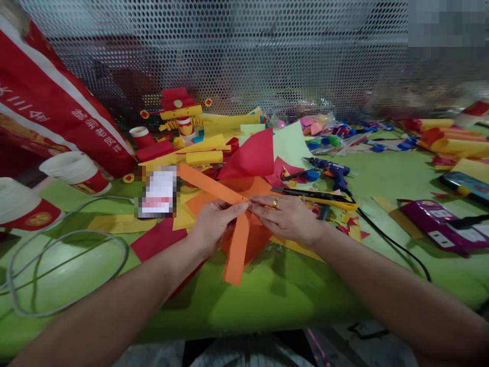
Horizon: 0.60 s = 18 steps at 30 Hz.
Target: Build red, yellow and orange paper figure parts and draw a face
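Note:
An orange paper strip (pixel 237 250) is held above the table, bent near its middle, one arm reaching up and left, the other hanging toward the front edge. My left hand (pixel 216 221) pinches it at the bend with thumb and fingers. My right hand (pixel 288 216), with a ring on one finger, closes on the same spot from the right, its fingertips meeting my left thumb. Beneath the hands lie orange paper sheets (pixel 260 244), with a red sheet (pixel 155 240) to their left.
Behind my right hand lie a black and yellow cutter (pixel 317 195) and a blue glue gun (pixel 336 171). A phone (pixel 157 193), paper cups (pixel 78 172) and a white cable (pixel 124 250) are at left. A purple power strip (pixel 439 224) sits right on the green table (pixel 275 300).

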Tool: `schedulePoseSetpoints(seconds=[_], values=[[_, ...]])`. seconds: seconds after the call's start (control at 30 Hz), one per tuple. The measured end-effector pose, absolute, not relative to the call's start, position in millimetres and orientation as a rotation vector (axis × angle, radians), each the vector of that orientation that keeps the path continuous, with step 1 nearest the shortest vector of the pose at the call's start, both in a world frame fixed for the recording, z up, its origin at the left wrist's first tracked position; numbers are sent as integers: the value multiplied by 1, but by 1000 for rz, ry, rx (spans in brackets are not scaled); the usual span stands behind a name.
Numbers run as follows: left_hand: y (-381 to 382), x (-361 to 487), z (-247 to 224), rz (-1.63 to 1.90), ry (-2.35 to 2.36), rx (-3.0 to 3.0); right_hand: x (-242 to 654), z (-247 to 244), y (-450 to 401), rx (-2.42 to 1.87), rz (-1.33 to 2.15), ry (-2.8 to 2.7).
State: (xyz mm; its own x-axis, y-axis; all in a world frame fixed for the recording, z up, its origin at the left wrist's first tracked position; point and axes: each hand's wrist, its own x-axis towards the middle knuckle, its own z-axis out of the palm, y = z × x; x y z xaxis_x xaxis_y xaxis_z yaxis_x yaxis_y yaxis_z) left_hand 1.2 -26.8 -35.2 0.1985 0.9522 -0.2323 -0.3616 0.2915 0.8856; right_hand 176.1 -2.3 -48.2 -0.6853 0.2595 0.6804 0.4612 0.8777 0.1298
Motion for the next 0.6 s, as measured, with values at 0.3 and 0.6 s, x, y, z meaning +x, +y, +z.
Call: schedulePoseSetpoints(seconds=[0.3,0.6], values=[[-31,-1,-38,963,1095,1044,171,-44,-10,-979,790,-1956],[-31,-3,-42,804,1148,1319,168,-42,-12,-1046,600,-2310]])
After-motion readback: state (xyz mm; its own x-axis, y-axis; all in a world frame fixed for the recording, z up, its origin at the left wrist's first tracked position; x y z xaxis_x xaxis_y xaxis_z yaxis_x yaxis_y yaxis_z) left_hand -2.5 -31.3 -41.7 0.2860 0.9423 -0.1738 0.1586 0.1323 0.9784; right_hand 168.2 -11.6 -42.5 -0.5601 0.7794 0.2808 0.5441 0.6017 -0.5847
